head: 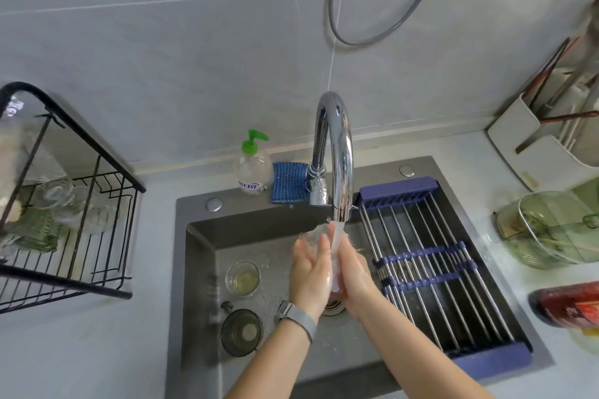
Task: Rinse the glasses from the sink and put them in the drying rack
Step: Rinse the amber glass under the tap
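Both hands together right below the spout of the faucet (335, 152), so that the running water falls on the clear glass (316, 232) held between them. Left hand (309, 269) wrapped around the glass from one side, right hand (355, 272) closed on it from the other side; glass tilted, probably to let water enter and flow out again. Exact finger positions hard to tell behind the stream. Below and left of the faucet, on the floor of the sink (201, 269), one more small glass (243, 278) with some yellowish liquid, not yet rinsed, and nearer a dark strainer (241, 332). Far left of the faucet, on the counter, the black drying rack (97, 214), already with some glassware, waiting for this glass. Right of the faucet, a roll-up rack (431, 269) over the sink.
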### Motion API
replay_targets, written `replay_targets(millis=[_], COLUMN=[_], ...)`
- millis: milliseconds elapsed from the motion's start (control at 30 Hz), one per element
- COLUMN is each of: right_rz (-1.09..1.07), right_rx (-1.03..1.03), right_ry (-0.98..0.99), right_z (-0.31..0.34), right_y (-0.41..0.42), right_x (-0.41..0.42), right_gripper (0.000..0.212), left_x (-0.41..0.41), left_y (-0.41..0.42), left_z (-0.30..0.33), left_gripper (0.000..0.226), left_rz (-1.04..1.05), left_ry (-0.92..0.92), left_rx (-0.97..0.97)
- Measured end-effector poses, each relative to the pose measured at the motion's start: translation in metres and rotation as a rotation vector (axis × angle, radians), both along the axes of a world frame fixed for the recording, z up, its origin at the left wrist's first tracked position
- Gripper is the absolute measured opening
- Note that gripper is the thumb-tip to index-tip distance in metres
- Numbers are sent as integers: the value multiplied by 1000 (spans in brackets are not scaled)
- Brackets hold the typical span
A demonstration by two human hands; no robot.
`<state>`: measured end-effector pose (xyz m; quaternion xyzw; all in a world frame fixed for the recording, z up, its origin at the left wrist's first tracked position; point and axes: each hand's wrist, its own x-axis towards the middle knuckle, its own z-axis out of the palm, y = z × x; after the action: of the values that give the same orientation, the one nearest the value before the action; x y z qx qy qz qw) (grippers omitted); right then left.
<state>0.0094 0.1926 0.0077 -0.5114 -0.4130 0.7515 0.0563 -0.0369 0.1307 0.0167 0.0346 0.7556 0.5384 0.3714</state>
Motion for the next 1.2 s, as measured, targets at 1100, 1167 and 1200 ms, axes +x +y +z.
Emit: replay_targets(millis=[1100,1167,1200], right_rz=[83,65,86], right_rx=[291,323,433], right_ry=[-156,-120,-105], right_z=[34,33,27], right_y=[26,18,7], right_x=[-20,-13,-7], right_gripper=[41,42,44], left_x=[0,-2,-3], left_y=[-25,-23,-22], left_z=[33,35,39], left_gripper=[59,59,60], left_rz=[127,147,158], left_ry=[-599,-611,-661], left_rx=[189,192,210])
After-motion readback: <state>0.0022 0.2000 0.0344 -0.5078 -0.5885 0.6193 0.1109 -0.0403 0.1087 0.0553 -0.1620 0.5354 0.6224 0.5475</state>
